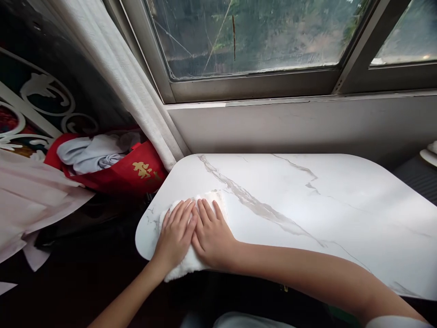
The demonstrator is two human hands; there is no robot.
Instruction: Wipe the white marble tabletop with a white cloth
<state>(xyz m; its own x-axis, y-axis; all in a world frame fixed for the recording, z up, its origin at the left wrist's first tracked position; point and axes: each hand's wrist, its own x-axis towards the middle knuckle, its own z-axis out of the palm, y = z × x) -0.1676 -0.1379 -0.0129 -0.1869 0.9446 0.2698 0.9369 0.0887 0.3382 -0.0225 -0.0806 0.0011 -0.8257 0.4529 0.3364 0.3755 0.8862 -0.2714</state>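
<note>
Near the left end of a white marble-patterned table (334,214), a fluffy white cloth (186,268) lies spread on the top, with its near edge hanging over the table's front edge. My left hand (175,237) rests flat on the cloth with fingers stretched out. Beside it, my right hand (213,239) also lies flat on the cloth, fingers a little apart. The two hands touch at the thumbs and index fingers. Both palms are hidden, as is the cloth's middle under them.
A red bag (131,175) holding light-coloured clothes (92,152) stands left of the table. Next to it hangs a white curtain (112,68). Behind the table are a low wall (273,127) and a framed window (256,41). Pale pink fabric (30,196) drapes at the far left.
</note>
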